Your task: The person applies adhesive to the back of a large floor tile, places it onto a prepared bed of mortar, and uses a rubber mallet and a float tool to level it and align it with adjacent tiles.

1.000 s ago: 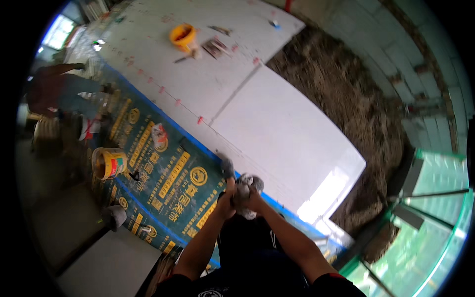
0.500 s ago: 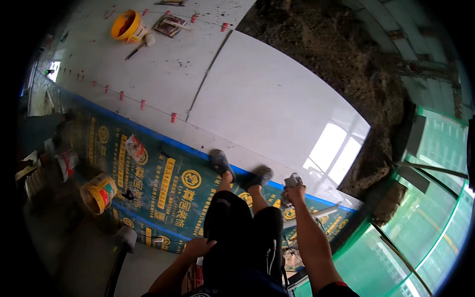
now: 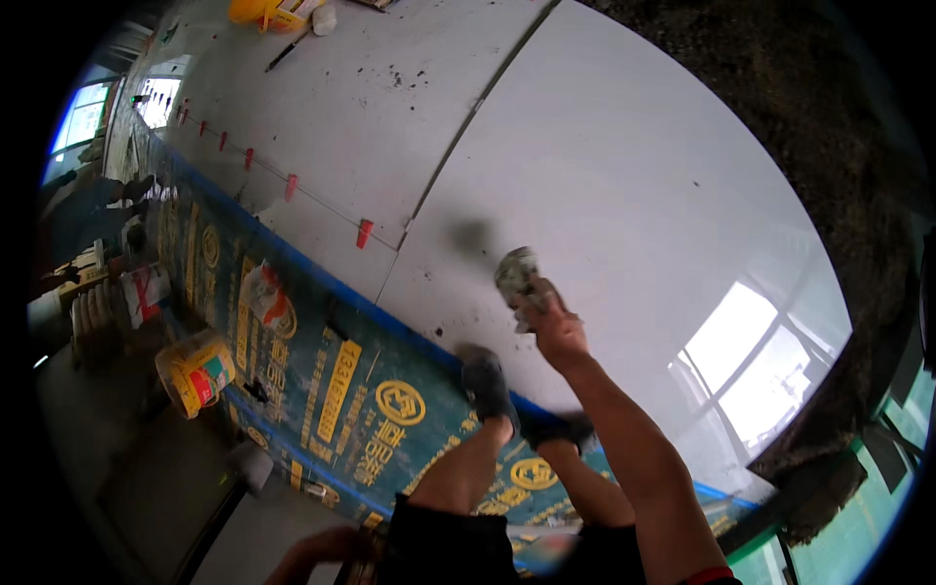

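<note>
My right hand reaches out over a large glossy white floor tile, its fingers closed round a dirty, crumpled grey-white rag. The rag is above the tile's left part; a dark, blurred shadow or reflection lies beyond it. To its left a narrow dark joint parts this tile from the neighbouring one. Low in the view, beside my dark shorts, my left hand is dim and smeared, and its fingers cannot be made out.
Red wedges line a thin seam. A yellow bucket and a white-headed mallet lie farther off. Green protective sheeting with blue tape is underfoot, with another bucket to the left. Bare earth borders the tile's far right.
My right hand has moved forward and left with the rag, from beside my feet to over the tile. The view has shifted, and my left hand has dropped lower.
</note>
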`<state>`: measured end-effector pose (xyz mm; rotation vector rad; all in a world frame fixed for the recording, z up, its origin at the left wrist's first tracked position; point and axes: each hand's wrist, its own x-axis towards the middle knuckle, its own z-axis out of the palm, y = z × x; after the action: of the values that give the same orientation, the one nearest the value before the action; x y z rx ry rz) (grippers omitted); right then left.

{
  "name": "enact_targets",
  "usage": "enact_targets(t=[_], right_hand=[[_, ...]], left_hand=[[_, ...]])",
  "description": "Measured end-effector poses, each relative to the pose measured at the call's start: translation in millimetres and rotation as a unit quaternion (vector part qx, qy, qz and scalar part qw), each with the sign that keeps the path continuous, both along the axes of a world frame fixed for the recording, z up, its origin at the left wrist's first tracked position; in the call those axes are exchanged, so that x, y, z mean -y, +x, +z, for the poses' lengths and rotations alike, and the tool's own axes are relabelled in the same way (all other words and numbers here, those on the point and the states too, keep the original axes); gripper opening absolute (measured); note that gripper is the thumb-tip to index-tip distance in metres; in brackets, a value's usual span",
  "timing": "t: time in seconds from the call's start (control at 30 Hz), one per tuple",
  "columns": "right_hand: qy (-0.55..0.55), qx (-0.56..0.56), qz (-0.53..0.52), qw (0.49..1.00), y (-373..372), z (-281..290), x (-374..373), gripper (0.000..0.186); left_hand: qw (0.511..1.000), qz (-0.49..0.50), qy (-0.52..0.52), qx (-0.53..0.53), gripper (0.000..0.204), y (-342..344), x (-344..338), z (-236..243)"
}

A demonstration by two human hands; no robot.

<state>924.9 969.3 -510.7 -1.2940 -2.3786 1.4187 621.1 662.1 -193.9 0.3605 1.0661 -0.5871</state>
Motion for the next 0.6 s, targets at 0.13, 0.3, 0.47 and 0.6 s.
enact_targets(t=[0.13,0.3,0.47,0.6], right_hand=[[0.161,0.055,0.211,0.963,-65,-87,3,0.054],[0.195,0.007,0.201,0.960,-127,-119,-46,0.055],[0.300,0.024,0.037,0.953,-156,-157,-175,0.060],[0.317,0.105,-0.126,0.934,12,-199,-255,0.061]], left_hand=[[0.851,0.031,0.352,-0.389,0.031,-4,-65,-170],[0.741,0.203,0.560,-0.310,0.034,53,-156,-296],[0.708,0.122,0.639,-0.273,0.035,78,-219,-346],[0.668,0.029,0.693,-0.268,0.044,57,-249,-370]])
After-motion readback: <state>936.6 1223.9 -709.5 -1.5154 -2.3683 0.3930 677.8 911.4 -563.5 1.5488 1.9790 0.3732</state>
